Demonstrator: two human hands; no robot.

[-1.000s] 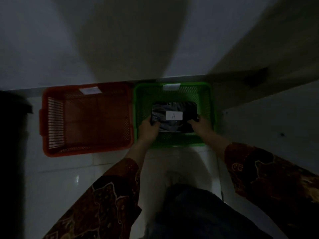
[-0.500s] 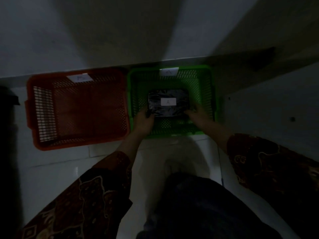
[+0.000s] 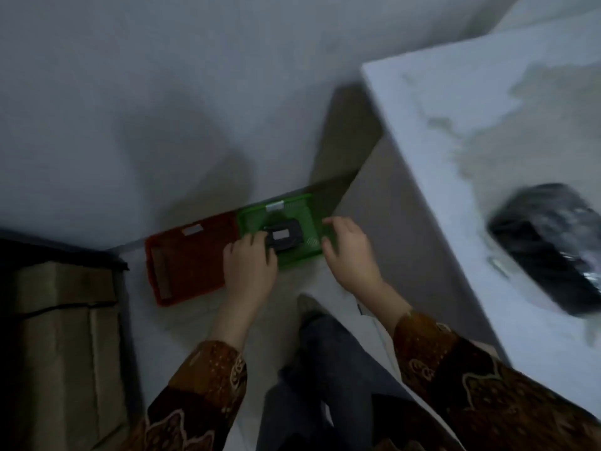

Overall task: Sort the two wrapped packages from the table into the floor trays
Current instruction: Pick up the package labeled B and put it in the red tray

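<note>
one package down, one still on the table

your left hand [image 3: 250,266] and right hand [image 3: 351,255] hang loose and empty above the green tray [image 3: 310,219]; half a second ago they gripped the labelled package [image 3: 282,236] now lying inside. the second package [image 3: 549,245], right of your right hand, could land in the wrong tray since its label is hidden.

Second package [image 3: 553,249] on the table [image 3: 455,131]: motion-blurred, cut by the right frame edge. Left hand [image 3: 250,268] hides part of the green tray's [image 3: 305,209] package [image 3: 283,237]; its label is unreadable.
</note>
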